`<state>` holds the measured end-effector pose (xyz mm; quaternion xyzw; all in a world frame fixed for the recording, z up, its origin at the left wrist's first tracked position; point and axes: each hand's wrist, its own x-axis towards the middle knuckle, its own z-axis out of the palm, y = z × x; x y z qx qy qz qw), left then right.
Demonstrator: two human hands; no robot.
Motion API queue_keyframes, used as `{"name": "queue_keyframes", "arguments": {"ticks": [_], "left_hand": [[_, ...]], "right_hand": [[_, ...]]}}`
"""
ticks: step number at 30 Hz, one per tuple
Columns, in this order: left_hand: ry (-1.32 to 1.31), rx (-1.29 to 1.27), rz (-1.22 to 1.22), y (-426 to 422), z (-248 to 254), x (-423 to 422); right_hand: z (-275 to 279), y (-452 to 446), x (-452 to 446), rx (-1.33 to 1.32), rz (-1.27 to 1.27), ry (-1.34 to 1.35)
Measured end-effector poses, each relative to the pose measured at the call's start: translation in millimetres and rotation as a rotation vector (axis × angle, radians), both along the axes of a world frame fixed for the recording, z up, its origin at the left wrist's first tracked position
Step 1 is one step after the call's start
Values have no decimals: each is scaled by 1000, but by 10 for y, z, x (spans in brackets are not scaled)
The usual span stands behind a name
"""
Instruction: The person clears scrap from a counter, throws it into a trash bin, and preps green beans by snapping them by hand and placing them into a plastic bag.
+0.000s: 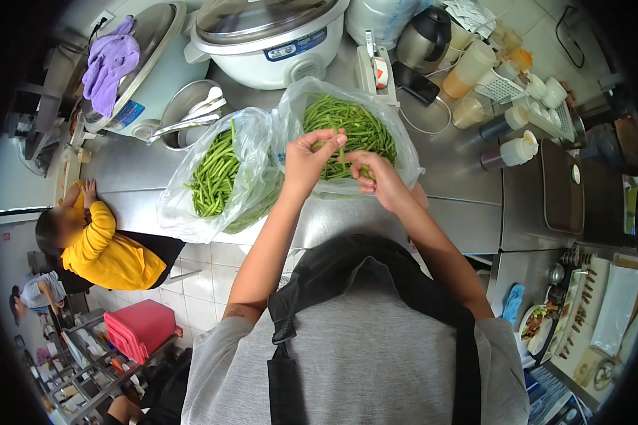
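My left hand (309,157) pinches a green bean (342,151) between thumb and fingers, over an open clear plastic bag (408,152) heaped with long green beans (358,122). My right hand (380,180) meets the bean's lower end. Its fingers are curled, and a bit of green shows inside them. Left of this bag, a second plastic bag (256,134) holds shorter green bean pieces (215,175). Both bags rest on the steel counter (461,188).
Behind the bags stand a large rice cooker (269,53) and a steel bowl (179,106) with spoons. Sauce bottles (468,67) and a kettle (424,39) are at right. A person in a yellow top (113,248) leans at the counter's left. A red bin (140,329) is lower left.
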<state>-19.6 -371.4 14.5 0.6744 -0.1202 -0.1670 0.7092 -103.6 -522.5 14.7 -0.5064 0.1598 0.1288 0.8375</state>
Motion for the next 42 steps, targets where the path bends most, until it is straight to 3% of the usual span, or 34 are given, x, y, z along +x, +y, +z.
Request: {"name": "queue_keyframes", "arguments": {"ticks": [3,6,8,12,14,17,22,24,26,29,31,35,38,40,42], "left_hand": [[37,-35,38,-25,-24,13],[66,-99,97,1,-43,11],[39,-144,150,37,-32,-10],[-59,15,196,85,44,-85],[-233,33,277,106,-7,-74],[-53,-103,241,132,50,-89],[-338,50,486,422,242,157],[-466,157,557,771,192,316],[-417,509,582,1086,344,333],[-201,907,553,1391,402,391],[-70,1042,490,1487,331,422],[-773,1233,626,1456,34,413],[-837,1011,546,827,353,288],[-797,786,212,494,162,206],[-606,718,19,20,309,37]], "right_hand": [[-13,72,-7,-83,202,-51],[-71,82,19,38,72,-78],[-122,102,78,267,-96,17],[-110,184,186,471,-210,79],[119,262,208,366,-87,76],[131,371,228,248,96,17],[151,280,383,170,225,-33],[-37,84,553,-343,156,-179],[-204,-207,756,-989,126,-267],[-317,-416,927,-1442,155,-318],[-387,-438,959,-1497,177,-342],[-592,-465,981,-1516,166,-349],[-503,-423,832,-1438,29,-466],[-429,-391,746,-1459,1,-522],[-257,-348,641,-1445,-29,-522]]}}
